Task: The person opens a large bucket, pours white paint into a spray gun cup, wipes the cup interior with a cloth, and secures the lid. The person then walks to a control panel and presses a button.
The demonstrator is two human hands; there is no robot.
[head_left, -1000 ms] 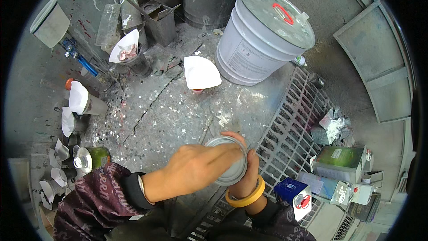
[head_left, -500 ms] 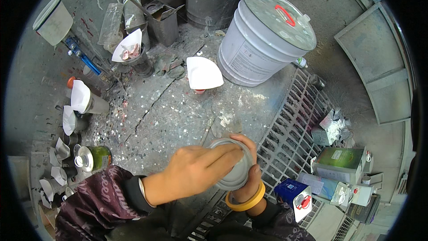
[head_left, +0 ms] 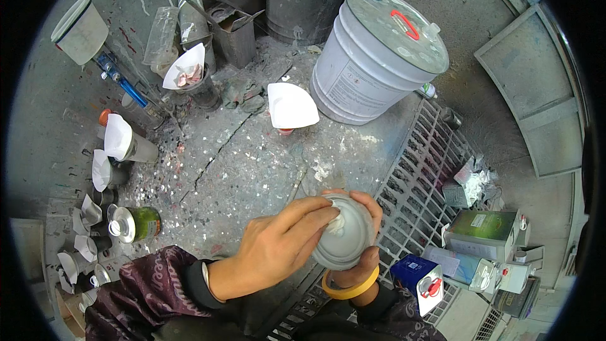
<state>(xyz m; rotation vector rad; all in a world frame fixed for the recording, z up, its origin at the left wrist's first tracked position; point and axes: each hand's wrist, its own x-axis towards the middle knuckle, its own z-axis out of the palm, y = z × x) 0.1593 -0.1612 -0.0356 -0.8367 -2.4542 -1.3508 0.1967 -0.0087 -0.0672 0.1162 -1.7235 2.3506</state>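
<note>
The left hand (head_left: 271, 246) has its fingertips drawn together on a white wad (head_left: 337, 223). The wad is inside the round grey container (head_left: 353, 240), directly beneath these fingertips. The right hand (head_left: 361, 266) is clamped around the container's side. A yellow band (head_left: 353, 286) encircles the right wrist. Beyond the fingers: white paper (head_left: 293, 107) and a large pail (head_left: 369, 69). Right of the fingers: a floor grate (head_left: 404, 196) and a blue can (head_left: 409, 271).
</note>
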